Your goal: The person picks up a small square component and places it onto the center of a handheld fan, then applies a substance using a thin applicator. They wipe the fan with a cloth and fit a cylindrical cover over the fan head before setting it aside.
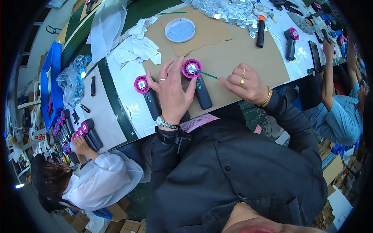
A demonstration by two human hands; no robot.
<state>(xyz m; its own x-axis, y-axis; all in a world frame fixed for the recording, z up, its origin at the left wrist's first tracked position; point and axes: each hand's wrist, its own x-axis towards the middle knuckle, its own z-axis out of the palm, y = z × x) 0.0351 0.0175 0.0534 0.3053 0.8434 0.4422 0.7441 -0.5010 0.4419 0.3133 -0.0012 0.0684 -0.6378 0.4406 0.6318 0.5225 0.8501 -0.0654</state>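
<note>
On a brown cardboard sheet lies a black device with a pink round head (203, 95), shaped like a handheld fan. My left hand (173, 91) spans the left side of that head, index finger at its upper rim and thumb at its lower rim. In my right hand (247, 84), a thin green stick (208, 74) is pinched. Its tip meets the white square (192, 68) at the head's centre. A second such device (152, 101) lies left of my left hand, near its fingers. Another dark handle is partly hidden beneath my left wrist.
A round dish of pale paste (180, 30) stands farther back, beside crumpled white cloth (136, 48). An orange-and-black tool (260, 33) and another device (290, 44) lie at the right. At the left, a co-worker (105, 176) handles similar devices near a blue bin (56, 77).
</note>
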